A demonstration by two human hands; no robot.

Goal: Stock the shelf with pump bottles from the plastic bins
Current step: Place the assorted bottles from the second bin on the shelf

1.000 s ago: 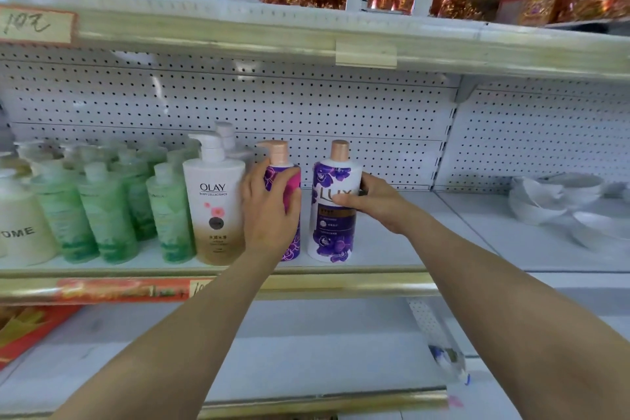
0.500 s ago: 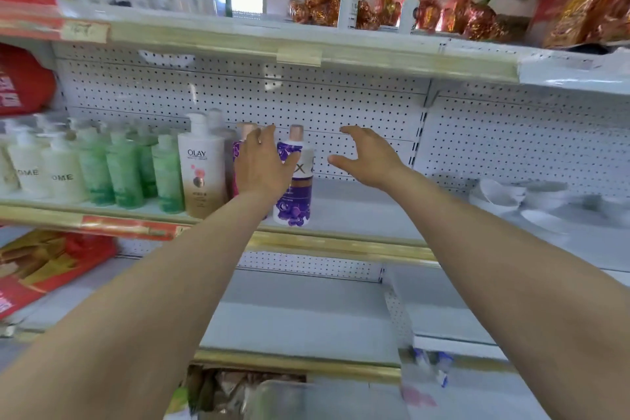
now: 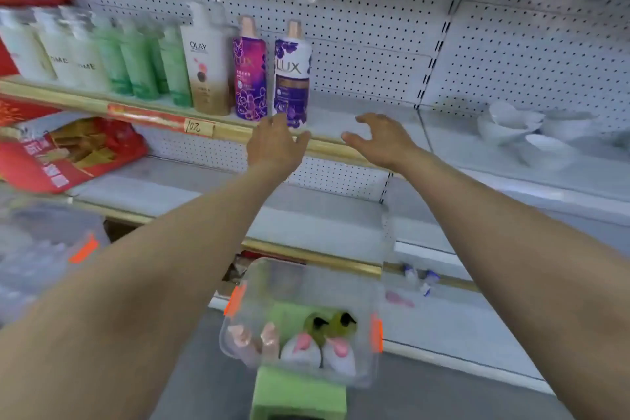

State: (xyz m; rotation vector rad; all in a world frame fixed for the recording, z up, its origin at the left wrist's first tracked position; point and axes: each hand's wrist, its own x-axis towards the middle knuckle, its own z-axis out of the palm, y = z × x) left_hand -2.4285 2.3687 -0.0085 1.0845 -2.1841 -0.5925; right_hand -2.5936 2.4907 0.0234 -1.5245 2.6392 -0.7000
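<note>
Hands apart, empty, fingers loosely spread: left hand (image 3: 274,143), right hand (image 3: 385,141), near shelf (image 3: 358,116) edge. LUX bottles (image 3: 292,78) upright on shelf, right of OLAY bottle (image 3: 204,65). More pump bottles (image 3: 303,349) in clear bin (image 3: 306,283), near.

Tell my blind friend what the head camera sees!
The left hand and right hand hover empty before a shelf where a magenta LUX bottle and white LUX bottle stand beside an OLAY bottle. Below, a clear plastic bin holds more pump bottles.
</note>
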